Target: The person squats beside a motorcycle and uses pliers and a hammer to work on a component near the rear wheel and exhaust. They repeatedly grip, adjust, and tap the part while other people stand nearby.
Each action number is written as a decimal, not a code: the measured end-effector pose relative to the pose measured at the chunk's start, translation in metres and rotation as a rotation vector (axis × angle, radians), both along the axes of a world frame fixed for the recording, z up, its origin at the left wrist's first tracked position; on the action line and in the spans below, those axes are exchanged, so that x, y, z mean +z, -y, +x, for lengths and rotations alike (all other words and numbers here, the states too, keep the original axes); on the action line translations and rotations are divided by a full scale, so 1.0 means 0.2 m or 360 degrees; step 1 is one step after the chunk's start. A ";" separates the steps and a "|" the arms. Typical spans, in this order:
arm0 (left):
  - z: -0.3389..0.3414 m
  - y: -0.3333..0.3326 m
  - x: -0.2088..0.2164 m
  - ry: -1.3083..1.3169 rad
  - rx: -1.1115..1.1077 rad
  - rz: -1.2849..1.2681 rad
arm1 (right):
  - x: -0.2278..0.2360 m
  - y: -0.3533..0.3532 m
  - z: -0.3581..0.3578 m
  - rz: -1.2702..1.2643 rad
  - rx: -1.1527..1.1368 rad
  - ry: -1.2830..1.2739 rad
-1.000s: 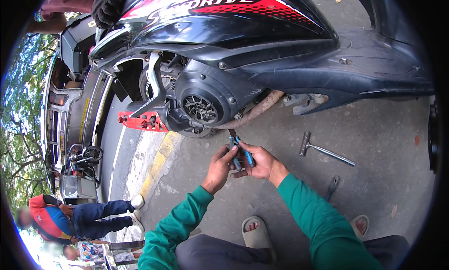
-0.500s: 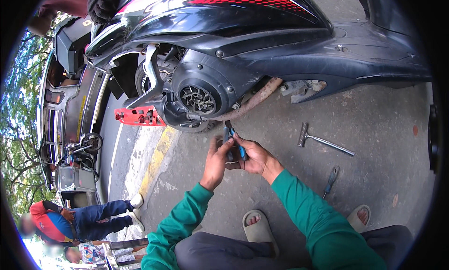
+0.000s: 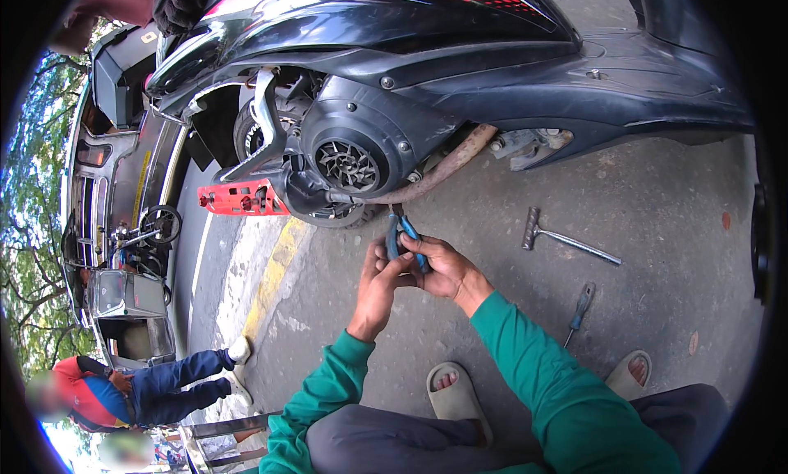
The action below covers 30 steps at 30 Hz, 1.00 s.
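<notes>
Both my hands are on a pair of pliers (image 3: 392, 238) with blue and dark handles, jaws pointing away from me toward the scooter's exhaust pipe. My right hand (image 3: 450, 270) has its fingers closed round the right handle. At the left handle, my left hand (image 3: 379, 292) has its fingers curled against it; some fingertips are hidden. Just beyond the jaws lies the black scooter's round engine-side cover (image 3: 361, 125), with an exposed fan (image 3: 349, 166). Whether the jaws touch anything there, I cannot tell.
A T-handle wrench (image 3: 579, 247) and a screwdriver (image 3: 581, 308) lie on the pavement to the right. A red perforated metal piece (image 3: 242, 198) is beside the scooter's rear wheel (image 3: 341, 215). One person (image 3: 98, 392) stands at the left, near a parked vehicle (image 3: 123, 195).
The pliers' handles have spread a little, and my left hand's fingers have shifted on them. My hands stay near the same spot; the view has moved slightly.
</notes>
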<state>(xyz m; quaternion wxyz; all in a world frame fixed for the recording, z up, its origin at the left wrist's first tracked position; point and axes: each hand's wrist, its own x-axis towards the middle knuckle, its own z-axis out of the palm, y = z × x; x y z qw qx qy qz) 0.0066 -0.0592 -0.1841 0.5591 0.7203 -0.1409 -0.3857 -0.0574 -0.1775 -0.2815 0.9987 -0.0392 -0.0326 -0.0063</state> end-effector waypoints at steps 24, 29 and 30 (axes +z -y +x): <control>0.00 -0.14 -0.16 -0.0101 0.0114 0.0105 | -0.03 -0.24 0.01 -0.1242 -0.0477 -0.0919; 0.00 -0.10 -0.13 -0.0057 -0.0065 0.0064 | -0.08 -0.13 -0.06 -0.0586 -0.0109 -0.0468; 0.01 -0.09 -0.13 -0.0067 -0.0027 0.0128 | -0.08 -0.11 -0.07 -0.0516 -0.0081 -0.0392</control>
